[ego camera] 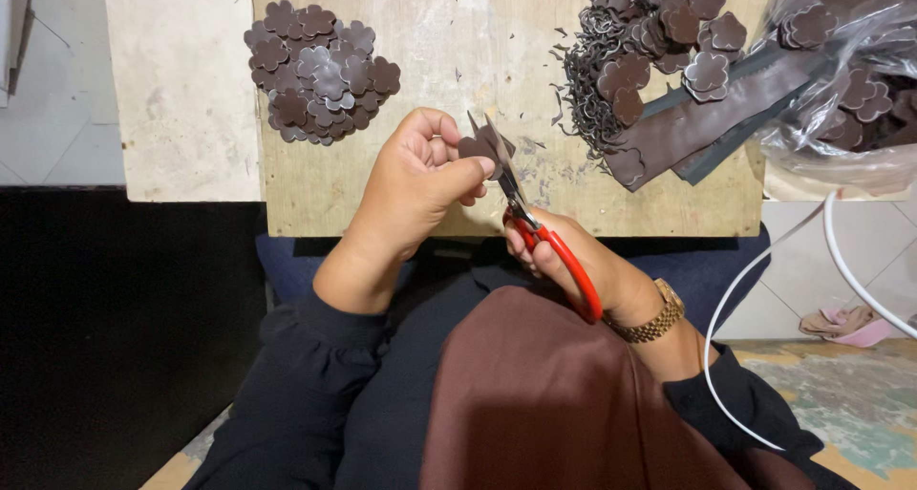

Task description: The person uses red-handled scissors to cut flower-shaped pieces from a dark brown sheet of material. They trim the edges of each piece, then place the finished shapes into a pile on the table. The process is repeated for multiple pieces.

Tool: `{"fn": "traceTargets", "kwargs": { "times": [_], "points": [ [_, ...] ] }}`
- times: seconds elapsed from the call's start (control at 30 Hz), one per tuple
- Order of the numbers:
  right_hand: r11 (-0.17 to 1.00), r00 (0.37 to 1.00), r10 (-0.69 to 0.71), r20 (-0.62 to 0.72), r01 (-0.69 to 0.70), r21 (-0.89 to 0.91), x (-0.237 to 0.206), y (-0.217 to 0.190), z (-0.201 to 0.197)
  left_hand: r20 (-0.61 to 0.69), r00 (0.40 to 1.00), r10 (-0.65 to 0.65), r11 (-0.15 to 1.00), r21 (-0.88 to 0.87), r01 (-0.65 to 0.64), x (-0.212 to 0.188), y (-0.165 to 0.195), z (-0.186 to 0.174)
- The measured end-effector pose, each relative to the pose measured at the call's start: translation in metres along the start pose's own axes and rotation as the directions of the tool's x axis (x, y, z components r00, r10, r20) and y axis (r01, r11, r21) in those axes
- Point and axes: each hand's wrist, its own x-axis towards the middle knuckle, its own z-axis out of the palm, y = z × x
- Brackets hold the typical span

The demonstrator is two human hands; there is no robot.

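Your left hand (415, 180) pinches a small brown flower-shaped piece (479, 146) over the wooden board (458, 51), its fingers covering most of the piece's left side, while your right hand (583, 261) is closed around the red handles of the scissors (535, 227), whose blades reach up across the piece. That hand hides much of the handles. A plastic bag (841, 79) at the right edge is cut off, and its contents blur behind the film.
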Motion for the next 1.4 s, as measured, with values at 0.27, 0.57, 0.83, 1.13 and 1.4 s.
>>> {"fn": "traceTargets", "kwargs": {
  "times": [0.27, 0.57, 0.83, 1.13, 1.4],
  "points": [
    [0.986, 0.991, -0.133, 0.005, 0.133, -0.103, 0.008, -0.002, -0.002, 0.012, 0.996, -0.092, 0.995, -0.023, 0.092, -0.004, 0.017, 0.011],
    [0.991, 0.993, -0.110, 0.048, 0.113, -0.066, 0.006, -0.019, -0.004, -0.005, 0.992, -0.122, 0.990, -0.069, 0.122, -0.007, 0.021, 0.019],
    [0.610, 0.945, -0.293, -0.144, 0.068, -0.790, 0.026, -0.069, -0.006, 0.010, 1.000, 0.026, 0.986, -0.163, -0.024, -0.007, 0.026, -0.001],
    [0.234, 0.824, -0.564, -0.053, 0.098, -0.967, 0.047, -0.087, -0.002, -0.109, 0.991, 0.081, 0.989, -0.113, -0.093, -0.005, 0.024, -0.021],
    [0.143, 0.814, -0.579, -0.046, 0.045, -0.989, 0.045, -0.093, -0.004, -0.157, 0.984, 0.088, 0.989, -0.104, -0.105, -0.006, 0.028, -0.017]
  ]
}}
